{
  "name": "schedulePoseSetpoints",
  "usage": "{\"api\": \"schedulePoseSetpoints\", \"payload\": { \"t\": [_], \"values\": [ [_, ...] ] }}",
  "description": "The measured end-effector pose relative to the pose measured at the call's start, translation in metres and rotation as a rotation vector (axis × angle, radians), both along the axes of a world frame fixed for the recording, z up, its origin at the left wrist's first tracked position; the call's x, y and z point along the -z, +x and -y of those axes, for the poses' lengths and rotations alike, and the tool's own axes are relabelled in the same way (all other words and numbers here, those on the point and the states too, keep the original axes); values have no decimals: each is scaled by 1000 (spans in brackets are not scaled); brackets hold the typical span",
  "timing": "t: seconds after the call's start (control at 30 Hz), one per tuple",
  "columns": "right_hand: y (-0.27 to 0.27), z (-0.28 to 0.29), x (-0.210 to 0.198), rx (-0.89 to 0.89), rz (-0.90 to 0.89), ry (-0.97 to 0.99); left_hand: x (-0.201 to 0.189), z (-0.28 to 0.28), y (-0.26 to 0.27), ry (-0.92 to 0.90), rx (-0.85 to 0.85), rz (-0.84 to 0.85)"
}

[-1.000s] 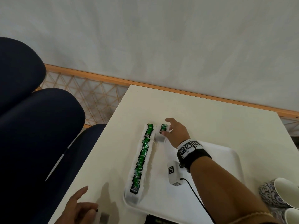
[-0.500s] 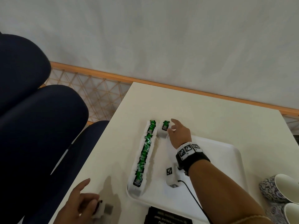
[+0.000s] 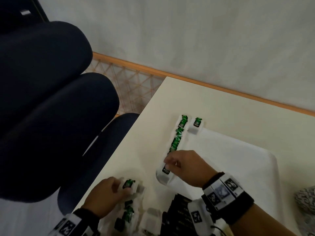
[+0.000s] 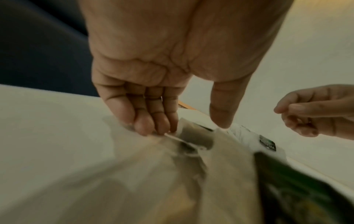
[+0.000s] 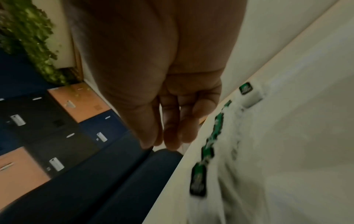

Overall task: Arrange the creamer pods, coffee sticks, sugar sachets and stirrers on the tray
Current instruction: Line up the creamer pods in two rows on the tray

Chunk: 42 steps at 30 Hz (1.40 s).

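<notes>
A white tray [image 3: 238, 167] lies on the table, with a row of green-lidded creamer pods [image 3: 176, 142] along its left edge. A single pod [image 3: 197, 124] stands at the tray's far left corner. My left hand [image 3: 126, 190] is at the table's near left and grips a loose creamer pod [image 3: 128, 184] between fingers and thumb; in the left wrist view this pod [image 4: 195, 136] sits under that hand [image 4: 187, 128]. My right hand [image 3: 170, 163] hovers over the near end of the row, fingers loosely curled and empty; the right wrist view shows the hand [image 5: 172, 141] beside the row [image 5: 210, 136].
More loose pods [image 3: 127, 213] and a black pack [image 3: 180, 212] lie at the table's front edge between my wrists. A patterned cup [image 3: 306, 201] stands at the right. Dark blue chairs [image 3: 51, 116] crowd the table's left side.
My right hand has let go of the single far pod and drawn back to the near end of the row. My left hand has closed on a loose pod. The head view tilted down.
</notes>
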State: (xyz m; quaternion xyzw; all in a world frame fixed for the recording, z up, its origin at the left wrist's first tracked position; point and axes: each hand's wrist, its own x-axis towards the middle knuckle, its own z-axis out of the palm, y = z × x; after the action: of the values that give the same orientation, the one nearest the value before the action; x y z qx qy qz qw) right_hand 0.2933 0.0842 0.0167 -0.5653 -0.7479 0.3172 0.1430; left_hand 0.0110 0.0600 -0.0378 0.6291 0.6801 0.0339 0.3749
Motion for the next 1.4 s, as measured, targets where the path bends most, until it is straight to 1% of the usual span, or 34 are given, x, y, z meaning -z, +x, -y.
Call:
{"api": "schedulePoseSetpoints", "payload": {
  "t": [0.07,0.17,0.3,0.4,0.53,0.6,0.67,0.77,0.83,0.87,0.93,1.0,1.13,1.3,1.4],
  "values": [
    [-15,9,8,-78,16,-26,-1,0,4,45,-11,-6],
    [-32,20,16,-143,19,-40,0,0,6,111,-30,-3],
    [-53,29,22,-214,18,-16,-4,0,2,170,-18,110],
    [-66,32,22,-211,-17,12,-11,1,0,179,21,206],
    [-78,34,19,-120,-127,-44,-27,5,0,181,41,404],
    [-82,33,20,-46,-183,-24,-36,7,1,146,36,502],
    [-84,32,17,34,-261,5,-45,10,5,76,-19,633],
    [-84,32,6,108,-387,43,-55,13,12,-121,-199,919],
    [-83,34,-2,110,-406,93,-62,15,16,-152,-225,1000],
    [-82,35,-7,109,-404,108,-65,15,16,-143,-209,1027],
    [-81,37,-14,115,-406,127,-69,14,17,-102,-171,1035],
    [-80,39,-20,125,-411,161,-71,14,18,-34,-159,992],
    [-76,43,-25,88,-318,333,-73,14,22,99,-129,887],
    [-70,46,-27,42,-230,447,-79,17,23,134,-70,873],
    [-67,49,-30,33,-154,560,-83,20,25,139,-64,926]
  ]
}}
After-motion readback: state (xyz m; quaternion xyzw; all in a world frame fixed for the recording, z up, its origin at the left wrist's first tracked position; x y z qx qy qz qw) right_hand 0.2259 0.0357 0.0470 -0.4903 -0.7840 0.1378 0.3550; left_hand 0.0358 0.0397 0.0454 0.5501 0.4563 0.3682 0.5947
